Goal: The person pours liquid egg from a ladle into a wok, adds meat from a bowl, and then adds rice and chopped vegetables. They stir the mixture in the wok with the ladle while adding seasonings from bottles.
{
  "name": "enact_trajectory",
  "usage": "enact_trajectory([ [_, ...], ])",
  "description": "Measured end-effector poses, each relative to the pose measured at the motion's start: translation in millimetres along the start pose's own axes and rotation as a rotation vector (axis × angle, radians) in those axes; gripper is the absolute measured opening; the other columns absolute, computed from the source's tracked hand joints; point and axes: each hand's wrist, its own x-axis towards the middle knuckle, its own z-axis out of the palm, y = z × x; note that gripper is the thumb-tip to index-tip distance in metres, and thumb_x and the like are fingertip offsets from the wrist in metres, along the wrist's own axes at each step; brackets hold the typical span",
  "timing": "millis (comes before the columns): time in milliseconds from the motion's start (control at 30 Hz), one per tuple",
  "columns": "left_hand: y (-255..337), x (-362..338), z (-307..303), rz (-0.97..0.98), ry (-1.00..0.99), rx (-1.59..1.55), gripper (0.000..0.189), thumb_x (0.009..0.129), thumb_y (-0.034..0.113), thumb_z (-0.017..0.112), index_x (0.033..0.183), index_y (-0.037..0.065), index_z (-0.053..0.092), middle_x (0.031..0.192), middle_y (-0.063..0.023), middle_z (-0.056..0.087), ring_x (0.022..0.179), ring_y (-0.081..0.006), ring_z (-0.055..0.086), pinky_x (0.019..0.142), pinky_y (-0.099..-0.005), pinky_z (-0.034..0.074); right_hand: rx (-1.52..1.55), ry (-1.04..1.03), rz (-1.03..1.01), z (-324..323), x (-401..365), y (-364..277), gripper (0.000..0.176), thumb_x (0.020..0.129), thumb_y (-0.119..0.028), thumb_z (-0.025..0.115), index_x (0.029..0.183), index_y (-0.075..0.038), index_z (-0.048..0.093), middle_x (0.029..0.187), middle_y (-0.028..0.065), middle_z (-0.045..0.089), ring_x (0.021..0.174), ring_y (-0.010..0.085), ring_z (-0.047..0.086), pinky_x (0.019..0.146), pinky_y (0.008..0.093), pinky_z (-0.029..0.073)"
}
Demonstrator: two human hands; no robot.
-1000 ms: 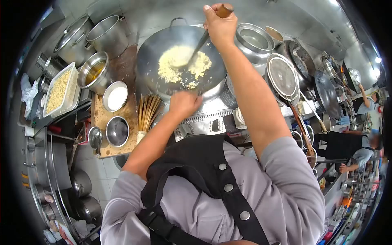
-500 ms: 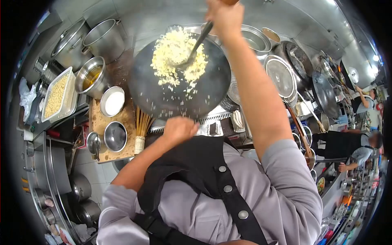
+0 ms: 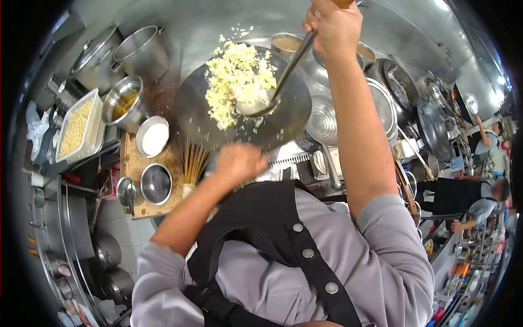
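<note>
My left hand (image 3: pixel 239 164) is closed at the near edge of a dark wok (image 3: pixel 192 106), slightly blurred; its fingers hide the part of the wok they grip. High on the right, my right hand (image 3: pixel 338 27) is wrapped round the handle of a metal ladle (image 3: pixel 297 64). The ladle's bowl sits in the wok against a heap of egg fried rice (image 3: pixel 234 68), pale yellow and white. Loose grains are in the air beyond the far rim, and others lie scattered over the wok's near side.
Left of the wok stand a pot of yellow oil (image 3: pixel 122 103), a bowl of white powder (image 3: pixel 152 137), an empty-looking metal bowl (image 3: pixel 156 184) and a bamboo brush (image 3: pixel 194 163). A perforated skimmer (image 3: pixel 322 122) lies to the right. Another person (image 3: pixel 468 193) stands farther right.
My right hand has moved right with the ladle. The wok and my left hand have shifted slightly, the rice has bunched together, and some grains have flown up past the far rim.
</note>
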Motion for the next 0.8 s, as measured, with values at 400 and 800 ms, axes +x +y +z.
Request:
enact_trajectory([
  [400, 0.5, 4.9, -9.5, -0.021, -0.068, -0.017, 0.039, 0.088, 0.040, 0.060, 0.064, 0.011, 0.067, 0.066, -0.0126, 0.065, 0.065, -0.0336, 0.066, 0.058, -0.0482, 0.051, -0.086, 0.081, -0.044, 6.6, 10.5, 7.9, 0.017, 0.092, -0.011, 0.069, 0.088, -0.006, 0.053, 0.058, -0.0026, 0.047, 0.044, 0.0103, 0.044, 0.041, 0.0274, 0.037],
  [800, -10.3, 3.9, -3.4, 0.007, 0.010, -0.058, 0.040, 0.086, 0.040, 0.065, 0.059, 0.010, 0.061, 0.063, -0.0104, 0.063, 0.058, -0.0327, 0.063, 0.054, -0.0471, 0.050, 0.055, -0.028, -0.009, -4.0, 18.5, 6.0, 0.015, 0.091, -0.011, 0.069, 0.087, -0.008, 0.055, 0.062, 0.0004, 0.052, 0.044, 0.0117, 0.047, 0.041, 0.0277, 0.039],
])
